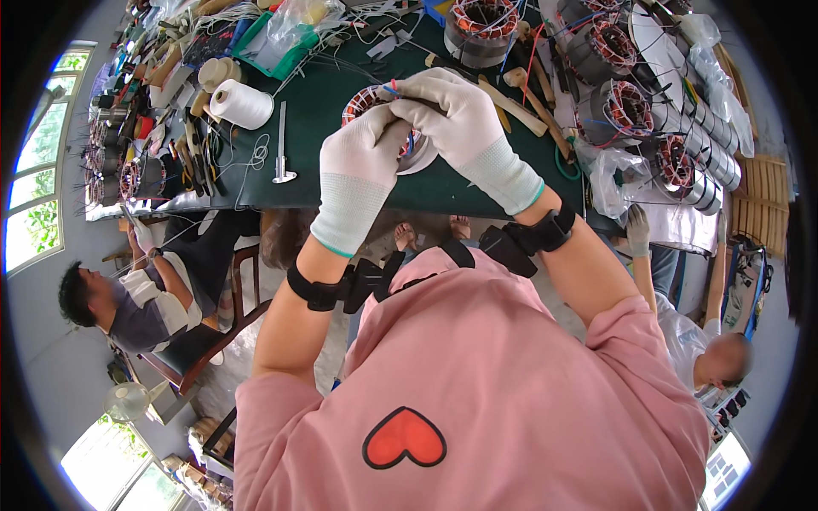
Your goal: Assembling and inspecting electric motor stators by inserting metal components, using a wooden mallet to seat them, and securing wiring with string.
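The near edge of the dark green tabletop [315,183] runs just in front of the person, and its green surface shows between the silver metal caliper [282,153] and the white-gloved left hand [362,143]. On the right, grey cylindrical stators with red-and-white windings [615,109] crowd the side, with a pale wooden mallet [530,98] lying nearer the hands.

The ring-shaped stator with orange-red winding and white lacing [360,104] is under both hands, near that front edge; its pale round rim [419,159] shows below them. A blue-and-red lead [391,88] sticks up beside the white-gloved right hand [452,106]. Both hands curl inward over the winding, fingers bent and close together; I cannot tell what they pinch, since the gloves cover it.

At the far left, a green plastic tray [250,39] holds a crumpled clear plastic bag [294,25]. A large white thread spool [243,104] lies nearer, beside the caliper.
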The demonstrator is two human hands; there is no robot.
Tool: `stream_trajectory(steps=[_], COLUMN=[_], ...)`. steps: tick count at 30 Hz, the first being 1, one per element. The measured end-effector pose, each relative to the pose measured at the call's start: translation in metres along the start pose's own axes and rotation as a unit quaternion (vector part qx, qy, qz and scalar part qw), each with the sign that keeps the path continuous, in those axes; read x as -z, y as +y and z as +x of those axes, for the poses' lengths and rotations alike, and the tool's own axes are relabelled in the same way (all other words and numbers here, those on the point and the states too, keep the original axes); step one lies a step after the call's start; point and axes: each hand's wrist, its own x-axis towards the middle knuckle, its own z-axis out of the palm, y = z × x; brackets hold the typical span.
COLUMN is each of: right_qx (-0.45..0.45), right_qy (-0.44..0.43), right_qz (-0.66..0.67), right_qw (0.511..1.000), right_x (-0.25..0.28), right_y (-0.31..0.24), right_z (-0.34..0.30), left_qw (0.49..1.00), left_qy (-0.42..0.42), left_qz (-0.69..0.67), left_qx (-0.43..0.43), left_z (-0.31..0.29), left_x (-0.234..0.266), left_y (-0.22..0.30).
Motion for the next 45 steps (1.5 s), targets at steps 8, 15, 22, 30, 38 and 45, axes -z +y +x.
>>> stream_trajectory(steps=[8, 15, 22, 30, 38, 45], right_qx=[-0.160, 0.072, -0.154, -0.268, -0.111, -0.204], right_qy=[-0.016, 0.025, 0.035, -0.081, -0.036, 0.013], right_qz=[0.126, -0.228, 0.169, 0.403, 0.134, 0.199], right_qw=[0.979, 0.971, 0.973, 0.871, 0.984, 0.958], right_x=[-0.003, -0.003, -0.001, 0.021, 0.010, 0.001], right_y=[-0.002, -0.006, -0.001, 0.024, -0.015, -0.018], right_z=[0.001, -0.003, -0.002, 0.007, 0.016, 0.018], left_qw=[0.995, 0.959, 0.934, 0.930, 0.954, 0.982], left_qy=[0.034, 0.080, 0.051, 0.004, 0.015, 0.041], left_qz=[-0.074, -0.172, -0.245, -0.275, -0.220, -0.135], left_qx=[0.062, 0.211, 0.256, 0.243, 0.203, 0.128], left_z=[-0.008, -0.007, -0.004, -0.002, -0.003, -0.002], left_x=[-0.008, -0.017, -0.017, -0.011, -0.012, -0.010], left_y=[-0.002, 0.010, 0.009, 0.006, -0.009, 0.000])
